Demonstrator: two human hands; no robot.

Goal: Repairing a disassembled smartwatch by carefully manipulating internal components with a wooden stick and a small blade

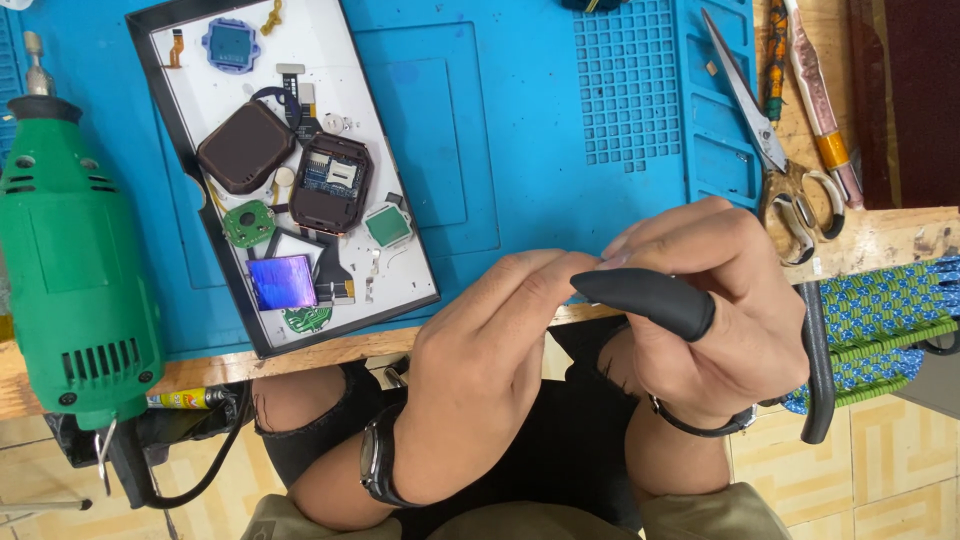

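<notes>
Two hands meet just below the edge of the blue silicone work mat (520,130), above the person's lap. Right hand (720,310) has its fingers curled shut around a black, tapered rubber watch strap (650,298); left hand (490,350) pinches the strap's narrow tip between thumb and fingertips, closed on it. Strap judged light, soft and bendy — likely grippy rather than slick, not fragile; best held near the thick end, where the right hand has it. A second black strap piece (818,360) hangs beside the right hand.

On the mat: white tray with black rim (395,180) holding a dark brown square watch case (245,146), an opened case with circuit board (332,182), a small purple-blue display (282,281) — delicate parts. Green rotary tool (70,260) at far left, steel scissors (775,160) at right.
</notes>
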